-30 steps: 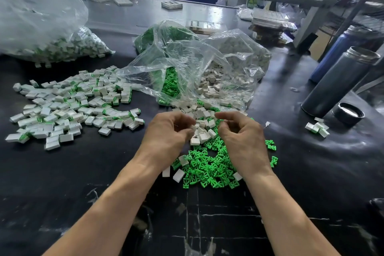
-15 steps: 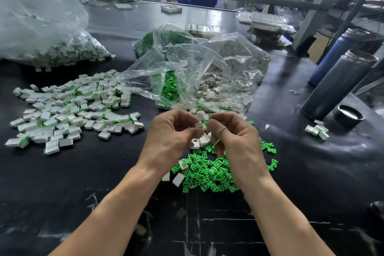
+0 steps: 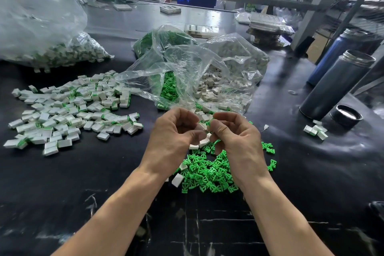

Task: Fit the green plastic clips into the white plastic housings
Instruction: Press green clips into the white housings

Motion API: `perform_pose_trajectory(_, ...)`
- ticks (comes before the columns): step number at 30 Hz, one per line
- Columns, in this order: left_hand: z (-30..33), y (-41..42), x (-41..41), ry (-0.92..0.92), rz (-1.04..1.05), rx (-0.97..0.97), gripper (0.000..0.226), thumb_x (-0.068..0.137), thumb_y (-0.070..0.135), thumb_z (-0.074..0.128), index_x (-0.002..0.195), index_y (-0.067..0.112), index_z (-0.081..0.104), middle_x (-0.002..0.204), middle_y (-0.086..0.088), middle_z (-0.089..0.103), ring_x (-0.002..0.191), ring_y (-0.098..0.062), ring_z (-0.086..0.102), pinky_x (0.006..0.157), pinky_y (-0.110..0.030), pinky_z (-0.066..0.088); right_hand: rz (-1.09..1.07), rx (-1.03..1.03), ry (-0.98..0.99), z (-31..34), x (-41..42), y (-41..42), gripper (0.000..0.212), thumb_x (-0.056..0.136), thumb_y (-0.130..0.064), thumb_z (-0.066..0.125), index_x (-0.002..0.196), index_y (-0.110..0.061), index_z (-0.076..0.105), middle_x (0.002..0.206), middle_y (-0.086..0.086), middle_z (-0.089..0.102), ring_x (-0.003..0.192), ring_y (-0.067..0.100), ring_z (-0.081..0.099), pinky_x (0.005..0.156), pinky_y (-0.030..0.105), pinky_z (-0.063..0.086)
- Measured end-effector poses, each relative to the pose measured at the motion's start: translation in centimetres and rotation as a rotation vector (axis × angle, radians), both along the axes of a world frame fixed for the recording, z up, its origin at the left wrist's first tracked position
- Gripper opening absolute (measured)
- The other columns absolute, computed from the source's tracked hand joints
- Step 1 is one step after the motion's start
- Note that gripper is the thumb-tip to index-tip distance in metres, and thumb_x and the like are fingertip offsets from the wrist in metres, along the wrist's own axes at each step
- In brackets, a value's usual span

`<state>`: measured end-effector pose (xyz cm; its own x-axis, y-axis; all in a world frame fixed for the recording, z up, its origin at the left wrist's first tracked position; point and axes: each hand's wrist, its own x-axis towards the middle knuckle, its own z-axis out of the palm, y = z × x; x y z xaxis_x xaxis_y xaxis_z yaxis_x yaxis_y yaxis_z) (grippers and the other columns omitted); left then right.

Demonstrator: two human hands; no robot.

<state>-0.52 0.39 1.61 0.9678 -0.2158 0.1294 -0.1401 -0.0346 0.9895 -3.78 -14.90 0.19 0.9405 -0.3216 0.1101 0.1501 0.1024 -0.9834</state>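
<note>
Black worktop [image 3: 301, 172] under grey shelving frame [image 3: 324, 0]

From my seat I see bright green clips [image 3: 209, 172] heaped on a glossy black table [image 3: 311, 183] scored with pale scratches. The housings [image 3: 68, 110] spread to the left are white, many showing a green edge, and clear bags [image 3: 187, 72] behind hold more green and off-white parts. At the right stand a dark grey flask [image 3: 336, 85] with a silvery rim, its black cap [image 3: 346, 117] and a blue bottle [image 3: 332, 56].
</note>
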Motion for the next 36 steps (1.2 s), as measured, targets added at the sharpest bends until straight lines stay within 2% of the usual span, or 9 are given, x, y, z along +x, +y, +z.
perform_pose_trajectory(4, -0.1, 0.1, 0.1, 0.036, 0.004, -0.067, 0.023, 0.077, 0.0, 0.084, 0.092, 0.01, 0.071, 0.083, -0.006, 0.077, 0.071, -0.016, 0.072, 0.066, -0.027, 0.061, -0.003, 0.001, -0.033, -0.1, -0.1, 0.0, 0.012, 0.096, -0.011, 0.073, 0.104, -0.018, 0.076, 0.07, 0.007, 0.066, 0.051, 0.017, 0.056, 0.044, 0.027, 0.05)
perform_pose_trajectory(8, -0.5, 0.1, 0.4, 0.025, 0.008, -0.144, 0.019, 0.081, -0.004, 0.079, 0.086, 0.015, 0.075, 0.082, -0.005, 0.076, 0.075, -0.016, 0.072, 0.071, -0.032, 0.063, -0.003, -0.023, -0.002, -0.1, 0.1, 0.1, 0.013, 0.095, -0.011, 0.073, 0.102, -0.02, 0.078, 0.071, 0.0, 0.072, 0.06, 0.015, 0.07, 0.051, 0.029, 0.059)
perform_pose_trajectory(13, -0.8, 0.1, 0.8, 0.027, 0.005, -0.146, 0.024, 0.083, -0.003, 0.077, 0.085, 0.021, 0.078, 0.086, -0.005, 0.077, 0.08, -0.019, 0.074, 0.074, -0.031, 0.062, 0.028, -0.064, 0.021, 0.0, 0.1, 0.2, 0.021, 0.096, -0.008, 0.07, 0.1, -0.027, 0.08, 0.072, -0.001, 0.073, 0.067, 0.021, 0.075, 0.053, 0.039, 0.06)
perform_pose_trajectory(15, -1.0, 0.1, 0.8, 0.037, -0.002, -0.137, 0.023, 0.084, -0.003, 0.077, 0.087, 0.02, 0.078, 0.087, -0.006, 0.077, 0.082, -0.022, 0.074, 0.078, -0.036, 0.063, 0.03, -0.081, -0.002, 0.0, 0.0, 0.2, 0.021, 0.097, -0.009, 0.07, 0.104, -0.028, 0.079, 0.076, -0.004, 0.073, 0.066, 0.017, 0.073, 0.056, 0.042, 0.062)
perform_pose_trajectory(18, -1.0, 0.0, 0.9, 0.056, -0.005, -0.145, 0.021, 0.084, -0.003, 0.077, 0.09, 0.017, 0.077, 0.09, -0.009, 0.077, 0.084, -0.025, 0.074, 0.081, -0.04, 0.063, 0.024, -0.075, -0.026, 0.0, 0.0, 0.2, 0.021, 0.098, -0.01, 0.069, 0.107, -0.026, 0.078, 0.075, -0.001, 0.07, 0.064, 0.014, 0.071, 0.057, 0.037, 0.063)
perform_pose_trajectory(23, -0.9, -0.1, 0.8, 0.076, -0.005, -0.162, 0.016, 0.084, -0.002, 0.078, 0.092, 0.013, 0.076, 0.089, -0.01, 0.077, 0.082, -0.024, 0.074, 0.08, -0.036, 0.064, 0.015, -0.038, 0.001, -0.1, 0.1, 0.1, 0.004, 0.094, -0.02, 0.074, 0.093, -0.021, 0.078, 0.065, 0.002, 0.068, 0.054, 0.019, 0.067, 0.045, 0.033, 0.055)
perform_pose_trajectory(27, -0.8, -0.2, 0.7, 0.095, -0.012, -0.17, 0.015, 0.084, -0.001, 0.078, 0.092, 0.012, 0.075, 0.085, -0.008, 0.077, 0.079, -0.019, 0.072, 0.077, -0.033, 0.063, 0.017, -0.01, -0.005, -0.1, 0.1, 0.3, 0.01, 0.092, -0.023, 0.075, 0.085, -0.015, 0.074, 0.061, 0.003, 0.064, 0.047, 0.02, 0.058, 0.043, 0.034, 0.052)
perform_pose_trajectory(36, -0.6, -0.3, 0.5, 0.125, -0.048, -0.185, 0.013, 0.084, -0.005, 0.077, 0.092, 0.004, 0.073, 0.08, -0.009, 0.075, 0.072, -0.018, 0.07, 0.067, -0.025, 0.06, 0.002, -0.035, 0.02, -0.2, 0.1, 0.4, 0.016, 0.094, -0.023, 0.074, 0.088, -0.008, 0.072, 0.061, 0.005, 0.059, 0.047, 0.021, 0.051, 0.048, 0.039, 0.053)
